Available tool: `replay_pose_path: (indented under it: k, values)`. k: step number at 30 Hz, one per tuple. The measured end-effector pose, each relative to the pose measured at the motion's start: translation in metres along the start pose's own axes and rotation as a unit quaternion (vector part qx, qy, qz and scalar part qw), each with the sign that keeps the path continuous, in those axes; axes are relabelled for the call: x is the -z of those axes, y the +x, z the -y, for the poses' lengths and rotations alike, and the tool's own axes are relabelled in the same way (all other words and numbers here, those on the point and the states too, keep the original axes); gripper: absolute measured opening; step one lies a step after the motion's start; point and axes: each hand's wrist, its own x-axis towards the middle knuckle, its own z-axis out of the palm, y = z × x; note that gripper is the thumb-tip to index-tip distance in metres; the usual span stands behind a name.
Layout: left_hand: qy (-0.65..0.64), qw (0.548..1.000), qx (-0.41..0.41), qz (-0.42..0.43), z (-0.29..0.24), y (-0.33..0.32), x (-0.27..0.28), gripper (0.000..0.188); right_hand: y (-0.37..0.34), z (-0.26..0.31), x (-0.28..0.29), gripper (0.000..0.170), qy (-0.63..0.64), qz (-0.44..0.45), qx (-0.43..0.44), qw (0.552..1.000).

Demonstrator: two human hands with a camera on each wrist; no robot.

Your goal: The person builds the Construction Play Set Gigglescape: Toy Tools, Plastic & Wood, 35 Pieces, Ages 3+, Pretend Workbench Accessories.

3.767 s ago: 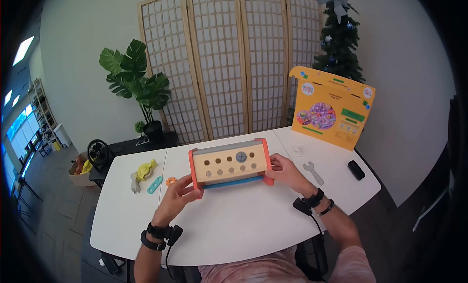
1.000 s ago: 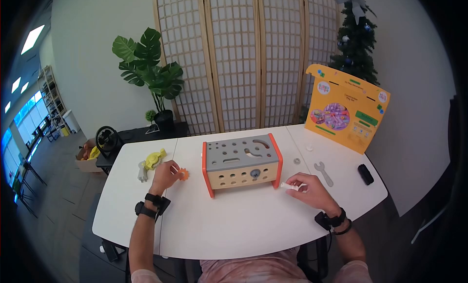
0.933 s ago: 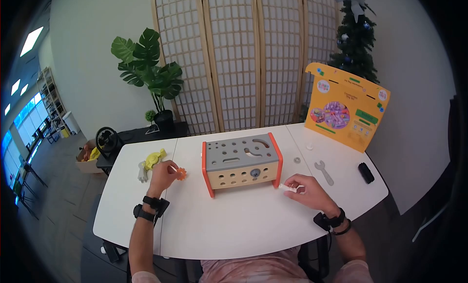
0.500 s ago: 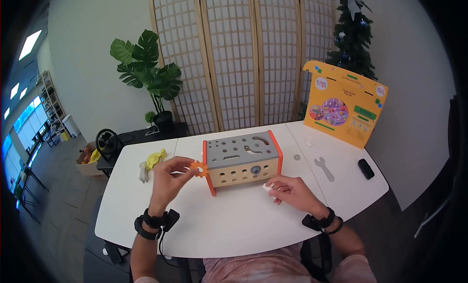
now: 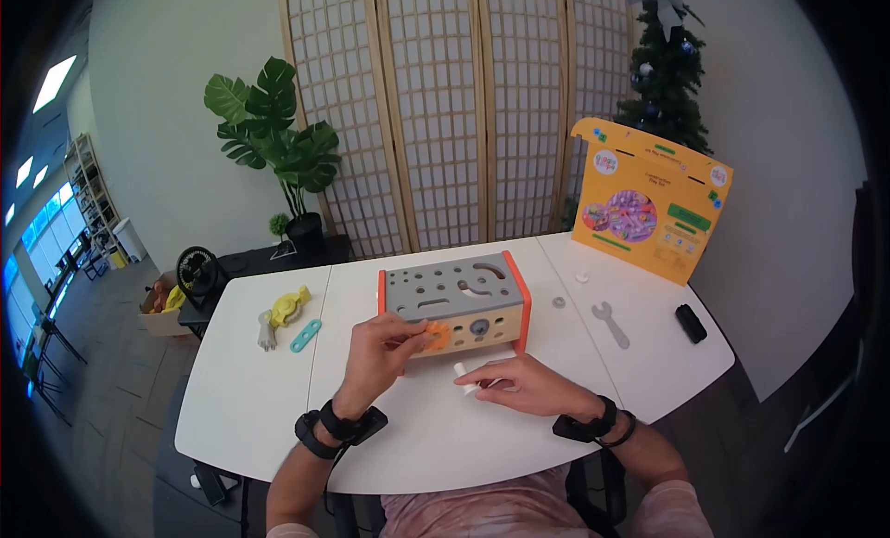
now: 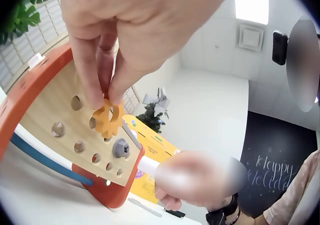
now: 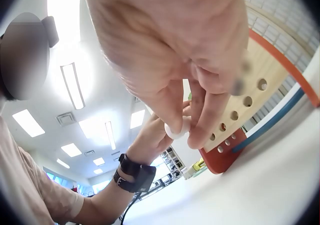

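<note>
The left hand [image 5: 380, 357] pinches an orange toy gear [image 5: 439, 336] at the front of the toy workbench [image 5: 451, 294], covering part of the holed wooden panel; whether gear and panel touch, I cannot tell; a grey slotted screw head [image 5: 479, 327] sits in that panel, just right of the gear; the right hand [image 5: 533, 388] pinches a white plastic bolt [image 5: 464, 378] in front of the workbench, above the counter [image 5: 250, 408]; at the counter's left lie a teal holed strip [image 5: 305, 336], a yellow piece [image 5: 289, 308] and a grey piece [image 5: 266, 332]; to the right, a grey spanner [image 5: 610, 326], a small ring [image 5: 558, 302] and a black case [image 5: 690, 324]; behind them stands a yellow printed carton [image 5: 653, 209]; an open cardboard box [image 5: 167, 325] on the floor holds yellow and orange-brown things; a black pot [image 5: 304, 232] holds a broad-leaved plant [image 5: 276, 130].
</note>
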Motion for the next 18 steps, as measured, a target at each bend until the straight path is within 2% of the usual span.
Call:
replay_pose_path:
  k: [2,5,7,10,16,18]
  values:
    - [0.009,1.0,-0.025,-0.004,0.001,0.0,-0.003,0.021,0.008,0.0,-0.004,0.037,-0.039,0.006,0.007,0.999]
    - [0.013,1.0,-0.02,0.002,0.003,0.001,-0.005,0.022,0.023,-0.005,-0.013,0.036,-0.025,-0.018,0.017,0.999]
    - [0.02,0.998,-0.057,0.009,0.007,0.0,-0.007,0.026,0.032,-0.004,-0.016,0.033,0.004,-0.056,0.016,0.998]
    - [0.04,0.997,-0.062,0.008,0.007,-0.001,-0.009,0.028,0.041,-0.007,-0.016,0.037,0.004,-0.069,0.001,0.998]
    - [0.06,0.992,-0.107,-0.02,0.016,0.0,-0.013,0.025,0.051,-0.015,-0.019,0.038,0.024,-0.087,-0.015,0.996]
    - [0.065,0.993,-0.095,-0.029,0.014,-0.001,-0.015,0.022,0.053,-0.016,-0.022,0.035,0.022,-0.1,-0.006,0.995]
